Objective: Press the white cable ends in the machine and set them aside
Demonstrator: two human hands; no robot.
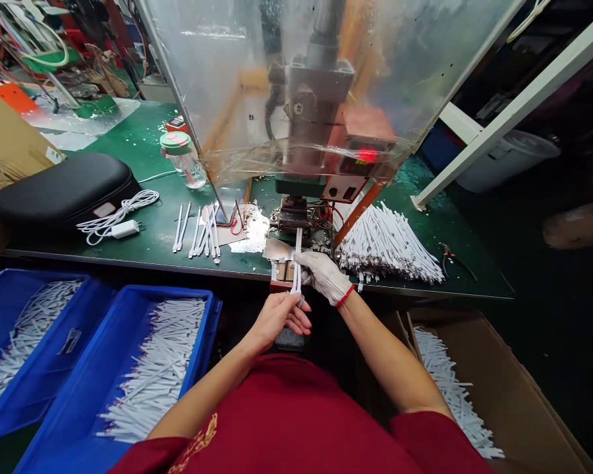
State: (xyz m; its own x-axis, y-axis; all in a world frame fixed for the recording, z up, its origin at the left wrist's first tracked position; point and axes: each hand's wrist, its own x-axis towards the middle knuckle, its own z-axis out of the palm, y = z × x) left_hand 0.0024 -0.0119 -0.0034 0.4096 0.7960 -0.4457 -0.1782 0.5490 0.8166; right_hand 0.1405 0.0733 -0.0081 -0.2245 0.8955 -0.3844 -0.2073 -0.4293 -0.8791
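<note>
My bare left hand [280, 316] pinches the lower ends of a pair of thin white cable-like strips [298, 263], which stand nearly upright in view. My right hand [325, 273], in a white glove with a red cuff, closes its fingertips on the same strips higher up. Their upper ends reach the dark metal head of a bench press machine [295, 214]; whether they touch it I cannot tell. Just below the head sits a small metal fixture [282, 270], partly behind the strips. A big heap of similar strips [388, 243] lies right of my gloved hand.
A clear plastic shield [237, 59] hangs before the machine. Loose strips [207, 230], a coiled white cable [123, 214], a black case [64, 191] and a bottle [182, 158] are on the left. Blue bins [210, 322] and a cardboard box [499, 355] flank me. Pliers [457, 262] lie right.
</note>
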